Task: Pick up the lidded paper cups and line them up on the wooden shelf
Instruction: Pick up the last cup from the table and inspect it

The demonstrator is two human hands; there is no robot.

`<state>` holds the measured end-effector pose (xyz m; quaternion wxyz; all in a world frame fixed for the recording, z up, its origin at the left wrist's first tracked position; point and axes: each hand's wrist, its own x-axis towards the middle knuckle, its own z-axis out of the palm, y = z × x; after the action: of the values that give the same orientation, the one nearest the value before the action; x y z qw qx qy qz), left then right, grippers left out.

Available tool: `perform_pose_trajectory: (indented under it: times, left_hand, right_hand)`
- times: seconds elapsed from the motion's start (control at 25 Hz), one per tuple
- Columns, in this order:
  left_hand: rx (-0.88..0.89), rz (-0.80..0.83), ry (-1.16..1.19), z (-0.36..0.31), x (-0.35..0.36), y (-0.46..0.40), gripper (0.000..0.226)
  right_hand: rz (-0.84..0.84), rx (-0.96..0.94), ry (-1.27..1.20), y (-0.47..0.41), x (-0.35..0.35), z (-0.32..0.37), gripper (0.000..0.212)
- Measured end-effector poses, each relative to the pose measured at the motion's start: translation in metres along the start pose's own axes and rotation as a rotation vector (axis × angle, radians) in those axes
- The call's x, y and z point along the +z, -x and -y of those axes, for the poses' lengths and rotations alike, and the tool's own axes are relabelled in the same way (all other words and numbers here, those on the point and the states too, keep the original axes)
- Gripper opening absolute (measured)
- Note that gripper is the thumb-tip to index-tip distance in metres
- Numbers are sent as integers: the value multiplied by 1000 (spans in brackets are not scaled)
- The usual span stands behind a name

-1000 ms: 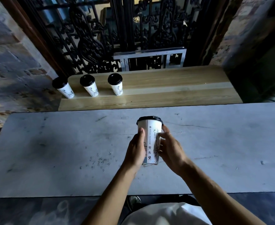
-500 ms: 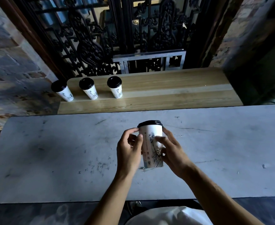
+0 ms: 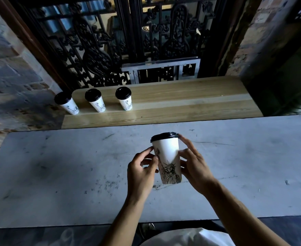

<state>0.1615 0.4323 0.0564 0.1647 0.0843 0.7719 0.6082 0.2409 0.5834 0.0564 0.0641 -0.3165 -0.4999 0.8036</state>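
A white paper cup [image 3: 167,155] with a black lid and a dark statue drawing stands upright over the grey table, held between both hands. My left hand [image 3: 141,172] touches its left side with thumb and fingertips. My right hand [image 3: 194,165] wraps its right side, one finger up at the lid rim. On the wooden shelf [image 3: 181,102] behind the table stand three matching lidded cups in a row at the left: one [image 3: 67,103] at the shelf's left end, a second [image 3: 95,101], and a third [image 3: 124,98].
The grey marble-like table [image 3: 57,171] spans the foreground, scuffed and marked. The shelf's right two thirds hold nothing. A black ornate iron grille [image 3: 128,41] rises right behind the shelf. Brick walls flank both sides.
The cup has been turned in my hands, so the statue drawing now faces me instead of the printed seam. My left fingers have shifted on its side. The view has tilted slightly.
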Motion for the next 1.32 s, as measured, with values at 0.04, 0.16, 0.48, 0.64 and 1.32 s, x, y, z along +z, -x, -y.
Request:
perform_pose_trajectory:
  times: [0.04, 0.16, 0.48, 0.64, 1.32]
  left_hand:
    - [-10, -8, 2, 0, -1, 1, 29]
    - [-32, -34, 31, 0, -3, 3, 25]
    - [-74, 29, 152, 0, -3, 8, 27]
    - [-72, 60, 128, 2, -3, 6, 31]
    - [23, -22, 2, -1, -9, -2, 24]
  right_hand:
    - [2, -15, 13, -1, -1, -2, 55]
    - [-3, -33, 35, 1, 0, -3, 54]
    - [26, -31, 0, 2, -1, -2, 50]
    - [28, -34, -20, 3, -1, -4, 46]
    - [86, -95, 23, 2, -5, -13, 49]
